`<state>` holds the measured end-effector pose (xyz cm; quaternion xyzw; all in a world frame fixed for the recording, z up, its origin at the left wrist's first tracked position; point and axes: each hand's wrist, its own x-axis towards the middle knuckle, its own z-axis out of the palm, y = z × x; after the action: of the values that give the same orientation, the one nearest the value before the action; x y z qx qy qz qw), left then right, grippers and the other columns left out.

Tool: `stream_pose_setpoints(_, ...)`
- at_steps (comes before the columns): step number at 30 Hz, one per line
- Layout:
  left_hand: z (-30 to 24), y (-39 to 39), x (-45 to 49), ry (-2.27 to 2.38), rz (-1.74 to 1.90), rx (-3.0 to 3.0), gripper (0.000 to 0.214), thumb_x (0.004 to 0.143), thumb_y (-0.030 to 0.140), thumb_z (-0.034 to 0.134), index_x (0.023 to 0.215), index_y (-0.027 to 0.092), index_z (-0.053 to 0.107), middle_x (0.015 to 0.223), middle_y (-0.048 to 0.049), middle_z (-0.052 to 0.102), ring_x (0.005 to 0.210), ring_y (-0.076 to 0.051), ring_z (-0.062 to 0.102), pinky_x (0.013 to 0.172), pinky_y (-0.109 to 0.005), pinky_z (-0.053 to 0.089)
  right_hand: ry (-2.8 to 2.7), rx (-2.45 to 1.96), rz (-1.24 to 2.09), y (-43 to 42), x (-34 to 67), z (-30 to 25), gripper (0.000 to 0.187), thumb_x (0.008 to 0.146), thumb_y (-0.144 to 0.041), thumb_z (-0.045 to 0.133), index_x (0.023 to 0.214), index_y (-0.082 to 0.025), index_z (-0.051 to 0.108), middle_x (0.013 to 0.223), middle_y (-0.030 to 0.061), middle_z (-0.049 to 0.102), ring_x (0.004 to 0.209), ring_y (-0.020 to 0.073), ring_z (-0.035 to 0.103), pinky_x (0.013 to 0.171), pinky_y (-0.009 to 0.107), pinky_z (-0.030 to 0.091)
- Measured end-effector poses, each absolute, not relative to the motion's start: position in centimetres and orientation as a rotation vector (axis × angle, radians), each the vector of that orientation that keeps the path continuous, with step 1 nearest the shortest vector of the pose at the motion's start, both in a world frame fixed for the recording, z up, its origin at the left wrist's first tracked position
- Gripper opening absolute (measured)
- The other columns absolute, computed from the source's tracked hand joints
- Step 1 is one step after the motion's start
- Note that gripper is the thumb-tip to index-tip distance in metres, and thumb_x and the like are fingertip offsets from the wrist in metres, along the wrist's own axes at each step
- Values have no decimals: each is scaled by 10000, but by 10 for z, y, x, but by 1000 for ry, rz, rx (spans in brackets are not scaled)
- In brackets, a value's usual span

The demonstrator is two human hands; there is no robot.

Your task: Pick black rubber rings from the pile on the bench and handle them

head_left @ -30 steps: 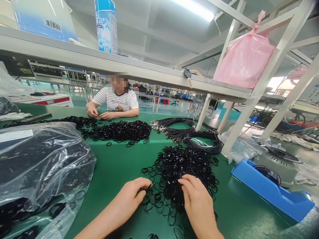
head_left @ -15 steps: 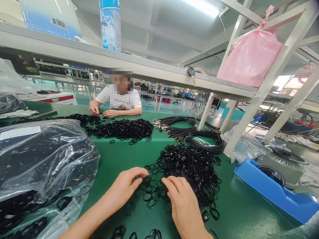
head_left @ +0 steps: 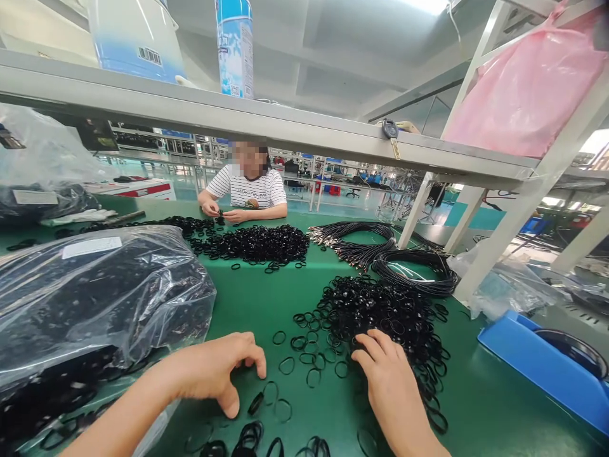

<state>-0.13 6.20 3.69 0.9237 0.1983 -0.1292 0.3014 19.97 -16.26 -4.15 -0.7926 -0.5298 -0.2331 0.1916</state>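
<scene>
My left hand hovers over the green table with thumb and curved fingers apart and nothing between them. Just right of its thumb are a small bunch of black rings and a couple of thin loose rings. My right hand lies with fingers stretched out at the near edge of a big heap of black rings; its fingertips touch the rings. Between the hands, several single rings lie scattered flat. More clusters of rings sit at the near edge of view.
A clear plastic bag of black rings fills the left. Across the table a person handles rings beside another heap. Coiled black cables, a shelf post and a blue tape dispenser stand right. A shelf spans above.
My left hand has moved left and toward me, its thumb and fingers spreading wider. My right hand has shifted right onto the heap. The rings between them are more spread out. The view has turned left.
</scene>
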Motion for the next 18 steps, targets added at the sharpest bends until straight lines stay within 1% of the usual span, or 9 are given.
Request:
stream_pose_setpoints(3,28,56,5,532,-325,2466,341,497,78,705,780,267,708,800,26,574,738,-205,563,591,-241,385,-1550,-2120,-699,-170,194,-27,434,676,138,418,868,-158,670,1210,119,612,1166,325,455,913,460,363)
stream_pose_setpoints(5,27,50,11,502,-324,2435,375,510,64,674,828,262,700,768,38,579,640,-171,553,526,-221,362,-1603,-2031,-680,-172,184,-18,421,699,112,416,888,-175,659,1152,98,636,1068,297,510,864,434,382)
stream_pose_setpoints(7,28,42,15,450,-306,2413,409,525,60,650,874,266,699,757,48,586,594,-148,543,499,-210,350,-1693,-1956,-464,-172,172,-16,341,762,40,484,884,-231,651,1004,28,673,900,232,560,758,351,416)
stream_pose_setpoints(9,27,35,19,390,-270,2406,308,567,72,621,798,254,714,724,49,593,591,-141,543,499,-207,351,-1846,-1874,-173,-170,163,-21,220,780,-85,619,853,-290,656,853,-32,668,769,181,568,659,274,422)
stream_pose_setpoints(11,24,27,23,341,-211,2404,192,647,102,580,692,234,711,699,40,609,601,-143,555,515,-212,375,-1947,-1834,-34,-169,157,-30,159,735,-165,716,784,-309,667,742,-51,650,711,165,574,626,242,421)
stream_pose_setpoints(12,22,24,25,330,-167,2404,202,708,123,545,715,238,711,730,33,631,638,-149,575,554,-217,406,-1930,-1852,-15,-168,156,-33,154,719,-164,728,753,-302,670,716,-49,644,702,164,579,626,238,419)
stream_pose_setpoints(14,18,18,30,313,-14,2395,270,819,165,479,924,275,703,931,21,673,837,-167,612,747,-236,456,-1746,-1906,59,-168,157,-34,184,721,-97,687,745,-279,674,723,-43,648,709,158,591,644,233,419)
stream_pose_setpoints(16,18,12,34,293,177,2363,309,888,215,449,1107,326,638,1145,28,643,1063,-175,563,961,-265,386,-1471,-1901,233,-169,160,-28,262,734,-30,599,811,-262,691,809,-31,672,754,151,608,680,223,430)
stream_pose_setpoints(18,20,7,37,273,298,2297,280,906,254,467,1116,341,631,1194,37,626,1113,-177,543,1002,-271,359,-1207,-1823,415,-170,165,-21,307,749,-28,528,866,-247,708,868,-12,691,780,153,626,692,220,451)
